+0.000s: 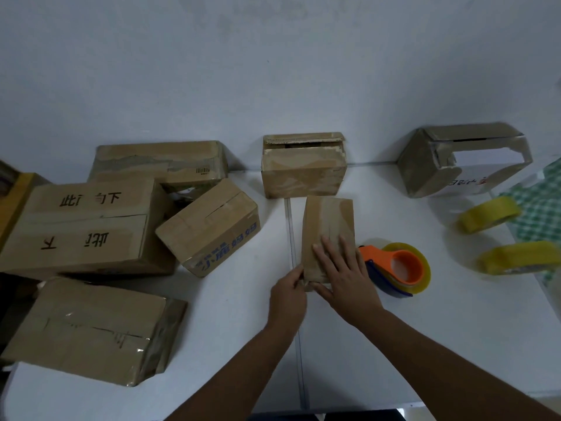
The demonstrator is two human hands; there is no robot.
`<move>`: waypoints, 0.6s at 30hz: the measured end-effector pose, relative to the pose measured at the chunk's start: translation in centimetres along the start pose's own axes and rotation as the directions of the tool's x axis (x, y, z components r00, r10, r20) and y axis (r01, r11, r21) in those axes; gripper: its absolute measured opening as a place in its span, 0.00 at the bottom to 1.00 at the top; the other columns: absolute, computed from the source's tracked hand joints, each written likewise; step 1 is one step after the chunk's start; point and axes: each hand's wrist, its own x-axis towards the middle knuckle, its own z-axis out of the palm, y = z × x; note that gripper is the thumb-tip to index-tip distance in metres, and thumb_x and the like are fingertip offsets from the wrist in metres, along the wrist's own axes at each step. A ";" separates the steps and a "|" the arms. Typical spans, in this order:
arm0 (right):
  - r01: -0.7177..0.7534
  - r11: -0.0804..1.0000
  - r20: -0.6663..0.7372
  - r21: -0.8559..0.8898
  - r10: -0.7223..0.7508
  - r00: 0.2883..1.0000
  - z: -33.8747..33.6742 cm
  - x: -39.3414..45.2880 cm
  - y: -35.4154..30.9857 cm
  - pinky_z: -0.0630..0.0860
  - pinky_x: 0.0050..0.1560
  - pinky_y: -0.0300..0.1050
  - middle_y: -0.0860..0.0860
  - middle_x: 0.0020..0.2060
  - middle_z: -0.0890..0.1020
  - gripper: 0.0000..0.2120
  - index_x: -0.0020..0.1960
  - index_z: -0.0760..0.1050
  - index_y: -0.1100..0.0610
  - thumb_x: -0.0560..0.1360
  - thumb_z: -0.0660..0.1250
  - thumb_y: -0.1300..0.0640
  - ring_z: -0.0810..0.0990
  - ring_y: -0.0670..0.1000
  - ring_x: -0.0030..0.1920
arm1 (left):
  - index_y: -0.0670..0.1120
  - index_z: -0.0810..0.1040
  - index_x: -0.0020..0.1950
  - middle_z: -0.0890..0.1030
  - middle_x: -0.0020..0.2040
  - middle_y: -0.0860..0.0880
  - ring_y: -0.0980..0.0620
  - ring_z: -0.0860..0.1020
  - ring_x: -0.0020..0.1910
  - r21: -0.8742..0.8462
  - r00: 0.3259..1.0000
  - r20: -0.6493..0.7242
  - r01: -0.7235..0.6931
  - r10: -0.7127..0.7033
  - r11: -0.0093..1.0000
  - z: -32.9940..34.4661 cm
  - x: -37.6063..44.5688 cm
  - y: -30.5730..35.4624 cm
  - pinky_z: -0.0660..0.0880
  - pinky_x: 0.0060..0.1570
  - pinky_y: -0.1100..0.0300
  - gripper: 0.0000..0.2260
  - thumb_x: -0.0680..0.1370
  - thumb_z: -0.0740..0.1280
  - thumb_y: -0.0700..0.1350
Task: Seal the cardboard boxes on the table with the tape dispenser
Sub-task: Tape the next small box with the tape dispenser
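Seven boxes (329,235) on white table (455,329), pale wall (273,71) behind

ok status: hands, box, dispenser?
Right hand flat on small box; left hand pinching its near corner. Tape dispenser idle on table, right of box. Nothing in the way.
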 end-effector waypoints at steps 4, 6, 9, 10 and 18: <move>-0.010 1.000 0.021 -0.012 0.010 1.000 -0.1 0.0 0.1 0.37 0.75 0.58 0.45 0.77 0.35 0.36 0.77 0.34 0.44 0.77 0.45 0.32 0.31 0.55 0.77 | 0.47 0.58 0.80 0.71 0.73 0.46 0.49 0.71 0.70 0.188 0.990 0.126 -0.082 0.059 0.979 0.3 -0.3 0.0 0.67 0.67 0.62 0.24 0.84 0.56 0.38; -0.006 1.000 0.020 0.009 0.006 1.000 -0.2 0.0 0.0 0.36 0.75 0.57 0.45 0.77 0.36 0.36 0.78 0.36 0.44 0.76 0.43 0.32 0.32 0.55 0.77 | 0.48 0.62 0.79 0.74 0.71 0.48 0.51 0.73 0.69 0.131 0.972 0.212 -0.130 0.101 0.983 -1.1 0.5 -0.4 0.69 0.65 0.64 0.23 0.84 0.59 0.40; -0.001 1.000 0.020 0.015 0.001 1.000 -0.3 0.0 -0.1 0.36 0.75 0.57 0.45 0.77 0.35 0.36 0.78 0.35 0.45 0.77 0.43 0.31 0.31 0.54 0.77 | 0.50 0.73 0.72 0.81 0.62 0.52 0.57 0.79 0.60 0.089 0.945 0.272 -0.213 0.182 0.973 -3.1 2.0 -0.8 0.74 0.58 0.70 0.19 0.81 0.67 0.43; 0.004 1.000 0.019 0.012 -0.004 1.000 -0.4 -0.1 0.0 0.36 0.76 0.57 0.45 0.77 0.35 0.36 0.78 0.35 0.45 0.77 0.46 0.32 0.31 0.54 0.76 | 0.50 0.74 0.69 0.81 0.59 0.53 0.61 0.79 0.56 0.113 0.937 0.283 -0.247 0.207 0.962 -3.6 2.6 -1.0 0.76 0.57 0.69 0.18 0.79 0.69 0.45; 0.025 0.999 0.052 -0.038 -0.023 0.998 -0.4 -0.1 0.0 0.36 0.75 0.60 0.48 0.77 0.34 0.48 0.77 0.30 0.47 0.76 0.65 0.44 0.29 0.57 0.75 | 0.48 0.69 0.63 0.76 0.62 0.49 0.53 0.80 0.48 0.493 0.845 0.466 -0.494 0.262 0.716 -4.6 5.1 0.3 0.78 0.49 0.59 0.18 0.78 0.70 0.51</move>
